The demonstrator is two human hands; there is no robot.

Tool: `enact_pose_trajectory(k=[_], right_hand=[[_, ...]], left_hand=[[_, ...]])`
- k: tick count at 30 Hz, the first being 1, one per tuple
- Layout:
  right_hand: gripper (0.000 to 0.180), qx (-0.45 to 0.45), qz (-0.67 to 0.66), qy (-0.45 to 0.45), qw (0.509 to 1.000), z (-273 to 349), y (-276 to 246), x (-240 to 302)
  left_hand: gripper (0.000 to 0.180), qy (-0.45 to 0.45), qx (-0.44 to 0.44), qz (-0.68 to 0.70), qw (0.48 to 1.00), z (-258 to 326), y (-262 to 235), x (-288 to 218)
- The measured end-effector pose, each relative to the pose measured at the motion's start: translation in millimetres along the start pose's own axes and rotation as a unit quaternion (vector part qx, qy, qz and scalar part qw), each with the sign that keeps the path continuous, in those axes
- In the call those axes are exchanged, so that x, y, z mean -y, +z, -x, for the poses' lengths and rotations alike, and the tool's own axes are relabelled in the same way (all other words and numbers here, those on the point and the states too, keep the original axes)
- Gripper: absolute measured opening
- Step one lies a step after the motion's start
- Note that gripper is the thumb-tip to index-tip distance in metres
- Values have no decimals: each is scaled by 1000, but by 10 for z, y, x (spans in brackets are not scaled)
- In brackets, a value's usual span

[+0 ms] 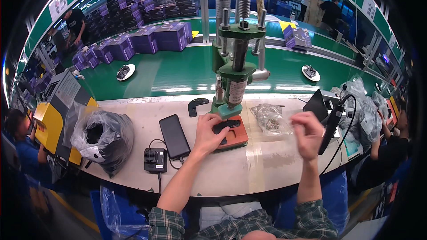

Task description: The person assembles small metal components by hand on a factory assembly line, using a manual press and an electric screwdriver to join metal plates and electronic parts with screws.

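Note:
My left hand grips a small black plastic part and presses it onto an orange-red fixture block. The block sits beneath the ram of a green hand press with a red ball knob. Off to the right, my right hand is raised with its fingers curled together; what they hold, if anything, cannot be made out. Just left of that hand lies a clear plastic bag with small brass-coloured pieces. A curved black part rests left of the press.
A black power bank and a small cabled device lie left. Beyond them stand a bag of black parts and a yellow-grey machine. A black corded tool stands right. Behind runs a green conveyor with purple boxes.

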State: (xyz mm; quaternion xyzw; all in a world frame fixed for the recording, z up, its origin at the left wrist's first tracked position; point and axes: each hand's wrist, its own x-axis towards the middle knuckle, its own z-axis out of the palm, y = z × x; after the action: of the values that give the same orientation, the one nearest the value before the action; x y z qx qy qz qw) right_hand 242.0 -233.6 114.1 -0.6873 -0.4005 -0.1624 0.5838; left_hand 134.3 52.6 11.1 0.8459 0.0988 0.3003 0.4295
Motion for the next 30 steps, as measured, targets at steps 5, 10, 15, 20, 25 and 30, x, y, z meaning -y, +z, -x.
enact_pose_trajectory(k=[5, 10, 15, 20, 25, 30], right_hand=[[25, -223, 46, -17, 974, -168, -627, -170], [38, -302, 259, -35, 917, -582, -978, -330], [39, -282, 358, -197, 868, -639, -709, -5], [44, -116, 15, -73, 990, -1033, -117, -74], [68, -18, -116, -131, 984, -2206, 683, 177], [39, -59, -358, 145, 921, -2766, 1206, 752]], left_hand=[[27, -1, -3, 19, 1000, -11, 49, 3], [28, -1, -8, 9, 1000, -17, 73, 15], [28, 20, -14, 2, 1000, 1, 40, 14], [30, 15, -6, -1, 1000, -11, 89, 47], [28, 30, -12, 17, 999, -30, 116, 38], [28, 11, -8, 18, 1000, 3, 92, 80]])
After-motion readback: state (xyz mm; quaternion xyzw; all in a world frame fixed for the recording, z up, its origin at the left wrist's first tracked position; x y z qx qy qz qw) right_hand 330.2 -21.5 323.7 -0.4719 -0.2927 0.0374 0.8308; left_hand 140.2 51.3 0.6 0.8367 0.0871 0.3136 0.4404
